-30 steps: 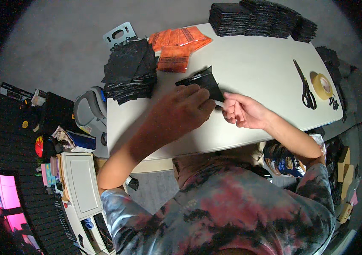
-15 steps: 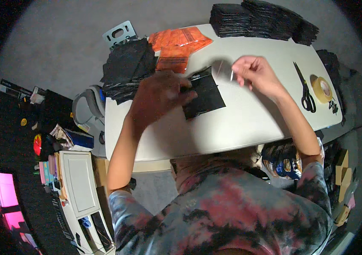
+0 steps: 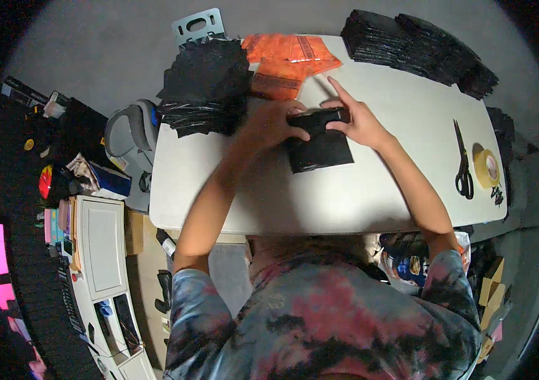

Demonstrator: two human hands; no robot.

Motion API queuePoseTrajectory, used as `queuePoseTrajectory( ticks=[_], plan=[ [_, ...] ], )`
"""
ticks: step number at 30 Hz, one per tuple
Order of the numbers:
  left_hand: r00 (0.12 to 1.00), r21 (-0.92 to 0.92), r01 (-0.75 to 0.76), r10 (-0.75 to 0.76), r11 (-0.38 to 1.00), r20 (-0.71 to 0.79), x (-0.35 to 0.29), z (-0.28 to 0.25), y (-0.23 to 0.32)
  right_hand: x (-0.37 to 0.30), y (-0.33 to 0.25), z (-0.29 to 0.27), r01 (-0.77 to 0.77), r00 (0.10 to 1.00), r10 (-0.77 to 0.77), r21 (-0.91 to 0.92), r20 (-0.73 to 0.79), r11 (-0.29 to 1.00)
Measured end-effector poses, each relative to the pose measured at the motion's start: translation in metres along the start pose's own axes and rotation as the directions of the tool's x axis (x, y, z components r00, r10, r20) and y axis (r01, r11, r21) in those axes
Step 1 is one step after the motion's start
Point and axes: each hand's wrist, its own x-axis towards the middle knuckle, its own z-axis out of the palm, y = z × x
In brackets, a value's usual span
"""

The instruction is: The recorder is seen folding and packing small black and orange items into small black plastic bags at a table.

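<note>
A small flat black plastic bag (image 3: 321, 153) lies on the white table (image 3: 269, 206) in front of me, its far edge folded or gathered. At its far left corner, my left hand (image 3: 277, 121) grips the edge with the thumb on top. My right hand (image 3: 363, 124) holds the far right corner between thumb and bent fingers, while its index finger points away from me. Just beyond my left hand lie orange printed packets (image 3: 279, 79). A thick stack of black plastic bags (image 3: 205, 82) stands to the left of them.
Long rows of stacked black bags (image 3: 408, 47) line the far right edge. Black scissors (image 3: 463, 168), a roll of yellowish tape (image 3: 486, 168) and small black bits (image 3: 497, 195) lie at the right. A grey chair (image 3: 127, 142) and a white cabinet (image 3: 100, 244) stand left of the table.
Both hands have come down onto the black bag's far edge and grip it. The thin white strip in my right hand is no longer visible. The view has shifted slightly.
</note>
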Motion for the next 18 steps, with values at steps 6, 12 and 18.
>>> queuePoseTrajectory(
  ticks=[6, 12, 18],
  plan=[
    [0.996, 0.031, -0.085, 0.085, 0.996, 0.011, 0.031, 0.031, 0.011, -0.026, 0.014, -0.031, -0.027, 0.996, 0.013, -0.146, -0.092, 0.989],
    [0.981, 0.206, -0.187, 0.193, 0.961, -0.01, 0.024, 0.042, 0.019, -0.048, 0.012, -0.043, 0.014, 0.991, -0.07, -0.417, -0.118, 0.909],
    [0.969, 0.38, -0.245, 0.23, 0.892, 0.086, 0.015, 0.04, 0.026, -0.046, 0.004, -0.046, 0.044, 0.995, -0.082, -0.496, -0.055, 0.867]
  ],
)
